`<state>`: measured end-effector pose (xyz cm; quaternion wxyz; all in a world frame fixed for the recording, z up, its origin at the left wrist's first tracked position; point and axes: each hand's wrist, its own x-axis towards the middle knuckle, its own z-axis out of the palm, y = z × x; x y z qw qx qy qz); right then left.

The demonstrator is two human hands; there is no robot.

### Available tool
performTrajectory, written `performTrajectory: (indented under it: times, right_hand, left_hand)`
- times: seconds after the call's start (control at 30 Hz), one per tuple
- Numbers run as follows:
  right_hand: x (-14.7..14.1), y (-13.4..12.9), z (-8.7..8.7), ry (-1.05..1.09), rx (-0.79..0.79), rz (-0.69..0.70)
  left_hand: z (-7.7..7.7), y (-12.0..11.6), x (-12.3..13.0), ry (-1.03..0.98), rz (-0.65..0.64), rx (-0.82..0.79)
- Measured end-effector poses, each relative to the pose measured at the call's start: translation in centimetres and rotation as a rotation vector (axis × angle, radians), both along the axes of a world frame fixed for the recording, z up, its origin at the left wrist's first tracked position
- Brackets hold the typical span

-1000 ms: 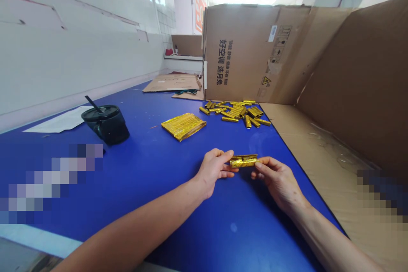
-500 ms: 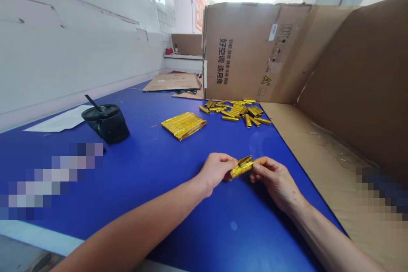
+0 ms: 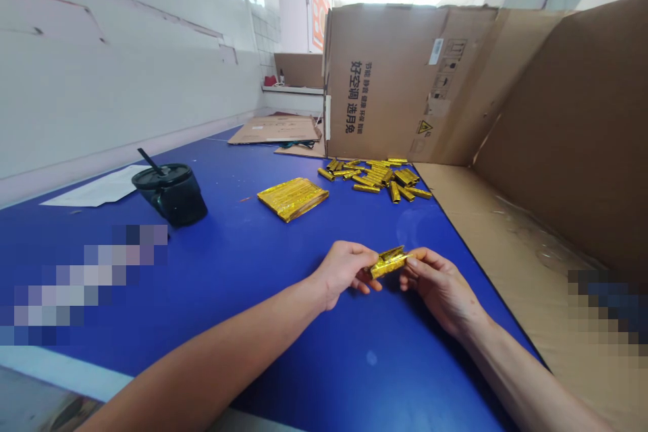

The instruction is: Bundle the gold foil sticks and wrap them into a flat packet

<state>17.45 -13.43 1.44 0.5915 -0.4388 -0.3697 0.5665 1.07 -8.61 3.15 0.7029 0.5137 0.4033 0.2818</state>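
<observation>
Between my two hands is a shiny gold foil sleeve (image 3: 389, 266), a small folded piece with one flap standing up along its top. My left hand (image 3: 349, 266) pinches its left end between thumb and fingers, the other fingers slightly spread below. At the right end, the thumb and fingertips of my right hand (image 3: 438, 280) grip it. Beyond them on the blue table lies a flat stack of gold foil pieces (image 3: 293, 199). Farther back, to the right, is a loose pile of folded gold sleeves (image 3: 377, 175), several with open ends showing.
A dark lidded cup (image 3: 175, 196) with a straw stands at the left, beside a white sheet of paper (image 3: 96, 187). A big cardboard box (image 3: 395, 81) walls off the back and right of the blue table (image 3: 243, 270). Flat cardboard pieces (image 3: 273, 129) lie at the back.
The foil sleeve has turned slightly in my hands and shifted a little to the right. The lower fingers of my left hand have loosened from beneath it.
</observation>
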Motion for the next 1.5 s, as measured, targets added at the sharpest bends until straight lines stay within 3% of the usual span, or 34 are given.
performTrajectory:
  times: [0.2, 0.37, 0.7, 0.97, 1.3, 1.5]
  right_hand:
    - [0.0, -0.1, -0.1, -0.002, 0.018, 0.022]
    - [-0.1, 0.1, 0.0, 0.009, 0.040, -0.066]
    - [-0.7, -0.2, -0.2, -0.085, 0.076, -0.058]
    - [-1.0, -0.3, -0.4, -0.147, 0.102, -0.053]
    - [-1.0, -0.2, -0.6, -0.079, 0.113, -0.040]
    - [-1.0, -0.2, -0.5, -0.108, 0.108, -0.051]
  left_hand:
    - [0.0, 0.1, 0.2, -0.017, -0.005, -0.064]
    - [0.0, -0.1, 0.3, -0.073, -0.003, -0.061]
    - [-0.3, -0.8, 0.8, 0.013, 0.083, 0.149]
    - [-1.9, -0.9, 0.9, -0.001, 0.016, 0.315]
    - [-2.1, -1.4, 0.8, 0.056, 0.002, 0.405]
    - [-1.8, -1.2, 1.0, 0.040, 0.003, 0.331]
